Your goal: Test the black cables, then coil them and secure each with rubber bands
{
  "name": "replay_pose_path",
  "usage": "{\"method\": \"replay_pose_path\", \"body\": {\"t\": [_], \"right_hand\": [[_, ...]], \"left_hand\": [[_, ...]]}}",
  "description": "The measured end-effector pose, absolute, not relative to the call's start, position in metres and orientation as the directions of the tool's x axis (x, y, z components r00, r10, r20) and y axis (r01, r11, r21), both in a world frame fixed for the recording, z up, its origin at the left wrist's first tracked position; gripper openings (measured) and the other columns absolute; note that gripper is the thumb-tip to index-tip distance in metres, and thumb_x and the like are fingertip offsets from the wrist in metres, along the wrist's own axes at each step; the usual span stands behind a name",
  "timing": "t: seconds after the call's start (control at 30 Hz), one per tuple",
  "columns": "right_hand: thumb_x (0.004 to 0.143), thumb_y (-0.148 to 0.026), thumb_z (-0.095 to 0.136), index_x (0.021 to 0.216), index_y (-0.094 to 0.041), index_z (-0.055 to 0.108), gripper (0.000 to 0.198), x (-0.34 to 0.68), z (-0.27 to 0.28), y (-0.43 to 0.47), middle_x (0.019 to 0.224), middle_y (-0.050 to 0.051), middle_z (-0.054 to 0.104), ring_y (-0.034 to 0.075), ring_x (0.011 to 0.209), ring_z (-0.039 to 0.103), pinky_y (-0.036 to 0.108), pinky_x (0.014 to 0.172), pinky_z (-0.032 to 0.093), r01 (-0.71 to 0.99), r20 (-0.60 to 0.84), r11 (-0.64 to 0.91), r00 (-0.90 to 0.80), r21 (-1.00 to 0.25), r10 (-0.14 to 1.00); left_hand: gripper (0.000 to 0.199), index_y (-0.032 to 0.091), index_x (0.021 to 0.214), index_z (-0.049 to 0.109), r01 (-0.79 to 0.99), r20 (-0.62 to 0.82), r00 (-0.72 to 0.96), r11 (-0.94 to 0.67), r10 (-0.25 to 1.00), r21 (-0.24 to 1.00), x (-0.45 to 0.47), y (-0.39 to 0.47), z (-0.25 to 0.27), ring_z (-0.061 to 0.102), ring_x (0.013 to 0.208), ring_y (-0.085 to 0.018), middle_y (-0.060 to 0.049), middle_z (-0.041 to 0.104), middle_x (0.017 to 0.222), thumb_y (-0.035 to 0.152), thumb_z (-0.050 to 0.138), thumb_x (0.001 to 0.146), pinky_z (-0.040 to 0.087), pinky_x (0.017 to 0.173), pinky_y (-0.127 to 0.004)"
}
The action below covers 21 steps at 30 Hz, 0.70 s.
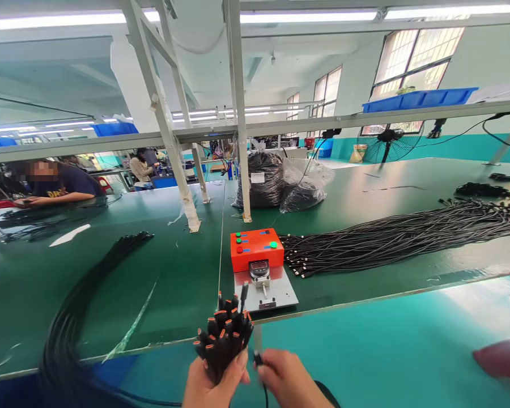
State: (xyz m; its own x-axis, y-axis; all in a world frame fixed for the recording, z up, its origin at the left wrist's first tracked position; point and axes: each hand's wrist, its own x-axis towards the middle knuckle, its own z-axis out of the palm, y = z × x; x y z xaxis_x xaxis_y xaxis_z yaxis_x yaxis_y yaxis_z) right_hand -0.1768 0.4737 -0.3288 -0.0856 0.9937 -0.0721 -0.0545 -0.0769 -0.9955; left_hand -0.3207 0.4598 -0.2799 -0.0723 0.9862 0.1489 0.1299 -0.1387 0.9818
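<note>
My left hand (216, 379) is closed round a thick bunch of black cable connectors (225, 334), most with orange tips, held upright in front of the table edge. Close beside it, my right hand (287, 377) pinches one black cable connector (258, 358), its cable hanging down below the fingers. Just beyond the hands stands an orange test box (257, 249) with green and red buttons. A small digital gauge (260, 269) sits in front of the box on a metal plate (283, 292).
A long bundle of black cables (386, 238) lies to the right, and another cable bundle (76, 306) curves over the left table edge. Shelf posts (241, 141) rise from the green table (187, 300). Behind are filled plastic bags (266, 181). A person (68, 184) leans at the far left.
</note>
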Motion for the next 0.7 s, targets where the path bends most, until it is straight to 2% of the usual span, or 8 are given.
{"method": "replay_pose_path", "body": {"t": [0.07,0.1,0.17,0.2,0.27,0.37,0.53,0.7], "right_hand": [[0.061,-0.027,0.066,0.088,-0.021,0.068,0.028,-0.178,-0.324,0.463,0.102,0.009,0.068,0.029,0.107,0.054,0.04,0.097,0.032,0.006,0.101,0.101,-0.015,-0.995,0.995],[0.067,-0.031,0.064,0.1,-0.024,0.066,0.034,-0.18,-0.32,0.459,0.114,0.008,0.063,0.028,0.114,0.049,0.038,0.1,0.03,0.009,0.206,0.206,0.009,-0.979,0.979],[0.078,-0.038,0.056,0.104,-0.025,0.066,0.031,-0.185,-0.308,0.454,0.113,0.007,0.063,0.025,0.108,0.053,0.036,0.094,0.038,-0.071,0.337,0.337,0.017,-0.939,0.941],[0.079,-0.041,0.055,0.099,-0.024,0.068,0.029,-0.188,-0.303,0.453,0.105,0.008,0.066,0.024,0.099,0.057,0.034,0.087,0.043,-0.145,0.335,0.334,0.018,-0.931,0.942],[0.077,-0.046,0.057,0.084,-0.02,0.07,0.029,-0.194,-0.297,0.453,0.087,0.007,0.069,0.023,0.084,0.061,0.031,0.078,0.046,-0.279,0.255,0.263,0.066,-0.924,0.965],[0.074,-0.052,0.059,0.073,-0.017,0.065,0.035,-0.196,-0.298,0.458,0.072,0.006,0.068,0.021,0.072,0.061,0.032,0.074,0.046,-0.411,0.064,0.119,0.145,-0.904,0.987],[0.07,-0.045,0.06,0.063,-0.018,0.055,0.029,-0.184,-0.303,0.475,0.045,-0.002,0.054,0.014,0.045,0.051,0.027,0.056,0.043,-0.399,-0.123,-0.046,0.17,-0.916,0.978],[0.069,-0.037,0.057,0.062,-0.016,0.056,0.022,-0.178,-0.304,0.493,0.039,-0.004,0.051,0.012,0.039,0.048,0.026,0.052,0.041,-0.377,-0.168,-0.103,0.143,-0.921,0.975]], "left_hand": [[0.033,0.016,0.053,0.064,0.079,0.107,-0.054,-0.103,0.993,0.992,-0.316,0.458,-0.277,0.053,0.048,-0.016,-0.001,0.059,0.046,0.047,0.069,0.061,0.043,0.05,-0.026],[0.032,0.015,0.056,0.066,0.055,0.084,-0.05,-0.081,0.995,0.995,-0.314,0.456,-0.275,0.053,0.049,-0.016,-0.001,0.059,0.047,0.047,0.07,0.06,0.044,0.051,-0.025],[0.034,0.014,0.062,0.069,0.02,0.038,-0.047,-0.037,0.998,0.999,-0.308,0.454,-0.271,0.055,0.05,-0.017,-0.002,0.062,0.051,0.048,0.072,0.057,0.045,0.051,-0.026],[0.036,0.014,0.065,0.07,0.003,0.025,-0.05,-0.025,0.998,1.0,-0.305,0.453,-0.27,0.056,0.052,-0.018,-0.002,0.064,0.054,0.049,0.073,0.056,0.047,0.053,-0.027],[0.038,0.015,0.07,0.072,-0.029,0.04,-0.1,-0.043,0.994,0.999,-0.303,0.451,-0.268,0.061,0.065,-0.022,-0.004,0.069,0.065,0.051,0.073,0.055,0.05,0.063,-0.029],[0.037,0.019,0.073,0.073,0.016,0.143,-0.284,-0.144,0.948,0.989,-0.303,0.451,-0.268,0.062,0.088,-0.026,-0.005,0.071,0.081,0.053,0.071,0.057,0.047,0.081,-0.03],[0.039,0.021,0.059,0.068,0.293,0.283,-0.295,-0.196,0.912,0.936,-0.305,0.452,-0.278,0.057,0.056,-0.021,-0.002,0.062,0.054,0.06,0.062,0.065,0.049,0.065,-0.032],[0.041,0.021,0.074,0.073,0.252,0.297,-0.356,-0.215,0.886,0.944,-0.297,0.458,-0.287,0.063,0.084,-0.031,-0.007,0.072,0.077,0.06,0.065,0.06,0.046,0.083,-0.04]]}}
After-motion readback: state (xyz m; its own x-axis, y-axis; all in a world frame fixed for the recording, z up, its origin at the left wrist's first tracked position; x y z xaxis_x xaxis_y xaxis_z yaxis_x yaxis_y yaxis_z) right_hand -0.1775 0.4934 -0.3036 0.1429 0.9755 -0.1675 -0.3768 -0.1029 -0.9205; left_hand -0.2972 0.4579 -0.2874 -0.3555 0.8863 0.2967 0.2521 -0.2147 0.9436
